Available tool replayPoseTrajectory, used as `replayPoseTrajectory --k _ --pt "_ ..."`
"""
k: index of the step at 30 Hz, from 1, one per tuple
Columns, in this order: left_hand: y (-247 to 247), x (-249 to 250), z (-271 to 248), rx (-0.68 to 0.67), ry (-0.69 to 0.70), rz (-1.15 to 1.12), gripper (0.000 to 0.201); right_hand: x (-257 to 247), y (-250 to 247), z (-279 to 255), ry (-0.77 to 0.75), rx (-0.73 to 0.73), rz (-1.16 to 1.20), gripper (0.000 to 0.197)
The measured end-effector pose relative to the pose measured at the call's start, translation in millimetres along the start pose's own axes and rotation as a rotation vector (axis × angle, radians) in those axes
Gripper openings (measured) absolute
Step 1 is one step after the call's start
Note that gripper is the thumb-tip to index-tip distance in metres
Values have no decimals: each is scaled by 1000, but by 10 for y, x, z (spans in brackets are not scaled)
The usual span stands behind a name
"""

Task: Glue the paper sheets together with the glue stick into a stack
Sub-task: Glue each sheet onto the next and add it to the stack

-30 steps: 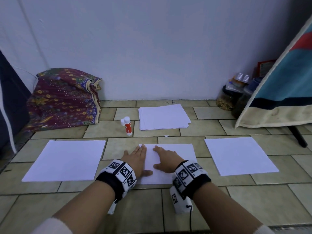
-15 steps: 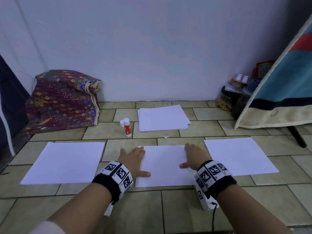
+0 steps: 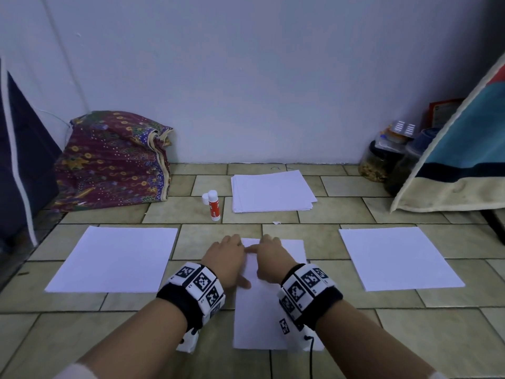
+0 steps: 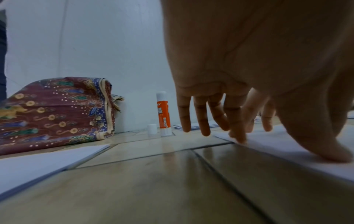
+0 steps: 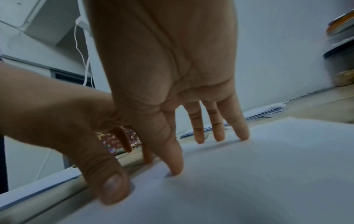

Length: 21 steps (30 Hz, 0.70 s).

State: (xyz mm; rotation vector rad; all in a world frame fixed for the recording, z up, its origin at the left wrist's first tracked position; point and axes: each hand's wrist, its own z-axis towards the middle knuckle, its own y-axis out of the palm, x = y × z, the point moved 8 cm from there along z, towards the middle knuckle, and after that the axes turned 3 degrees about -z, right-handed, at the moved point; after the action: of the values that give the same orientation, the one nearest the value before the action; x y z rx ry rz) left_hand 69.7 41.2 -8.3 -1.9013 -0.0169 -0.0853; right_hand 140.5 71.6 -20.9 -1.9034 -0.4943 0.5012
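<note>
The middle sheet (image 3: pixel 269 310) lies flat on the tiled floor (image 3: pixel 68 337) at its near edge, directly in front of the person, and likely covers a glued sheet. Both hands rest on its far left part: the left hand (image 3: pixel 228 259) straddles the left edge and the right hand (image 3: pixel 270 259) sits just beside it, fingers straight and spread, gripping nothing. This looks like pressing so the glue bonds. Single sheets wait flat to the left (image 3: pixel 114 258) and right (image 3: pixel 399 258), within easy reach. Farther back, near the wall, stand the uncapped glue stick (image 3: pixel 214 205) with its cap (image 3: pixel 205 199) touching it, and a paper pile (image 3: pixel 272 194).
</note>
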Motion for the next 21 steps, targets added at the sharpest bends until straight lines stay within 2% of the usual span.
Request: replayPoseTrajectory --k 3,5,9,13,16,18,21 --pt "136 -129 28 -49 -25 -106 95 -167 -15 43 -86 14 14 50" --pt "217 -155 20 -92 -3 -82 101 -169 6 63 -79 5 91 53" --pt "308 -201 -11 -139 -21 26 100 46 26 39 -34 -32 184 59" --pt "359 -221 -36 -166 -20 28 98 533 -57 3 143 -45 200 57" --pt "370 -233 -40 -170 -18 43 98 749 -91 -44 212 -43 170 73" --pt "337 -218 -55 -166 -18 51 98 744 -114 -70 205 -36 109 81" --pt "159 -177 -58 -109 -21 55 85 619 -155 -90 197 -4 -127 76"
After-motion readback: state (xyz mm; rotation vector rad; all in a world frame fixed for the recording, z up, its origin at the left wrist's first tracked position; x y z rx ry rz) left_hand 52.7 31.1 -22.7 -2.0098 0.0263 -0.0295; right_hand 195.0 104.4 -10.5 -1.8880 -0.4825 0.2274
